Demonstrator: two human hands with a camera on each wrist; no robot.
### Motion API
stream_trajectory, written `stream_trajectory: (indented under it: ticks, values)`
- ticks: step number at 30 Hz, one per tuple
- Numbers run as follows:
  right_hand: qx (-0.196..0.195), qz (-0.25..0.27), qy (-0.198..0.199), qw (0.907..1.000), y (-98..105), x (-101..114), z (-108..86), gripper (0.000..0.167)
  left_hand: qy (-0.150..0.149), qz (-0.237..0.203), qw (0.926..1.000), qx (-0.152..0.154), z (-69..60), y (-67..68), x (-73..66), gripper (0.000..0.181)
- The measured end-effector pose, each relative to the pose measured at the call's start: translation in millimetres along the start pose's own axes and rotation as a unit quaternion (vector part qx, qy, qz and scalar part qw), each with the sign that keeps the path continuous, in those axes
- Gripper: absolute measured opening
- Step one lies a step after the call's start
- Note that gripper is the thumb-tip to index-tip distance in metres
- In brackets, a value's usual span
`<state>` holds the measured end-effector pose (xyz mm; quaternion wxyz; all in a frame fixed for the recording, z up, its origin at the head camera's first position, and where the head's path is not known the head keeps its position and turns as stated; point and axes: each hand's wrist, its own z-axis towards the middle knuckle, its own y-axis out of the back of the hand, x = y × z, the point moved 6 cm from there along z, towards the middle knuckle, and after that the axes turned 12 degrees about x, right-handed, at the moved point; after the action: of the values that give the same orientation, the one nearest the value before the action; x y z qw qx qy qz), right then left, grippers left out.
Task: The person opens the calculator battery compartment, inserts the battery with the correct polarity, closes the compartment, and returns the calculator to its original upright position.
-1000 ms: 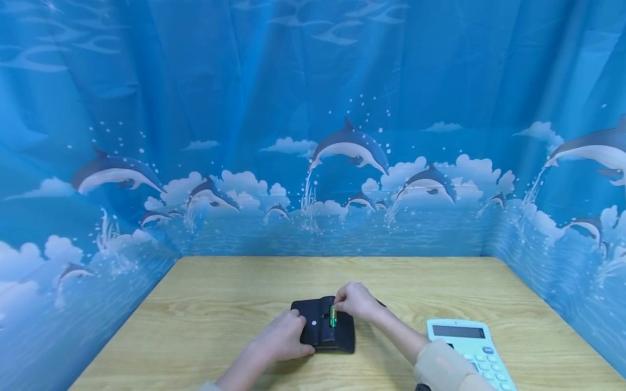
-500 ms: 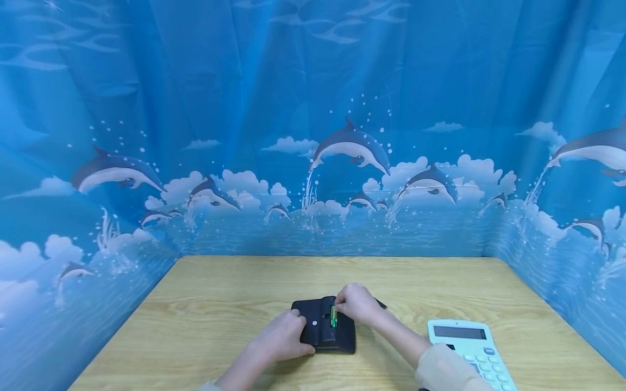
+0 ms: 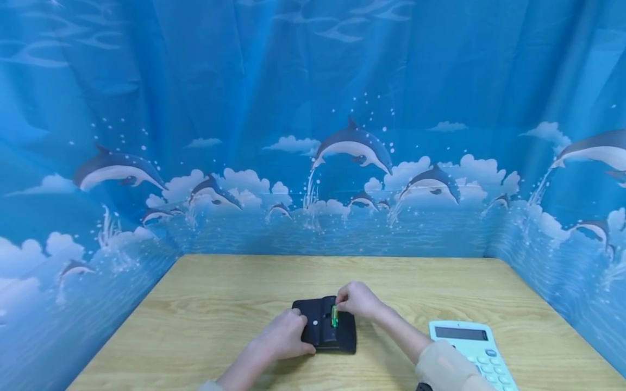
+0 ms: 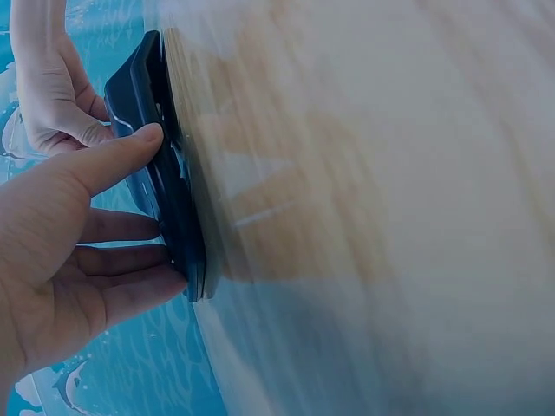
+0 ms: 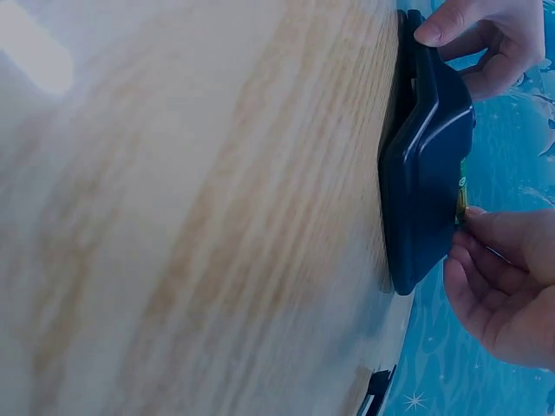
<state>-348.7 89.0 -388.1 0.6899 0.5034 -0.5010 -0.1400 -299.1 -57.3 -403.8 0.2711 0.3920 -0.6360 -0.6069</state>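
A black device [image 3: 318, 339] lies on the table with a battery compartment facing up and a small white dot on its back. My left hand [image 3: 283, 334] holds its left side, thumb at the near edge and fingers along the far part; the left wrist view shows the thumb on the black casing [image 4: 178, 199]. A green battery [image 3: 335, 316] sits at the compartment, and my right hand [image 3: 359, 300] pinches its far end between thumb and fingertips. From the right wrist view, only a sliver of the battery [image 5: 462, 186] shows above the casing. How deep it is seated I cannot tell.
A mint-green calculator [image 3: 464, 342] lies to the right, partly covered by the right sleeve [image 3: 447, 364]. A small black piece [image 5: 379, 387] rests on the table beyond the device. Blue dolphin-print curtains [image 3: 313, 233] border the wooden table [image 3: 220, 282] at back and sides.
The head view has shifted very slightly. Both hands stay at the black device, and the right fingers keep pinching the battery with hardly any movement.
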Motion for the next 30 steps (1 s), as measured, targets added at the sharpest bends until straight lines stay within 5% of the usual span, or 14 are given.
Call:
stream_trajectory:
  ticks: [12,21,30]
  values:
    - [0.011,-0.044,0.008,0.9989,0.1,4.2,2.0,0.009,0.009,-0.001,0.9998,0.018,0.4,0.4,-0.9,0.050]
    - [0.012,-0.082,0.028,0.9962,-1.4,12.7,0.0,0.012,0.003,0.007,1.0000,0.003,-2.2,1.3,-2.7,0.049]
    - [0.021,-0.068,0.020,0.9972,-0.6,11.1,0.8,0.011,0.016,-0.006,0.9997,0.019,0.1,0.4,-1.2,0.050]
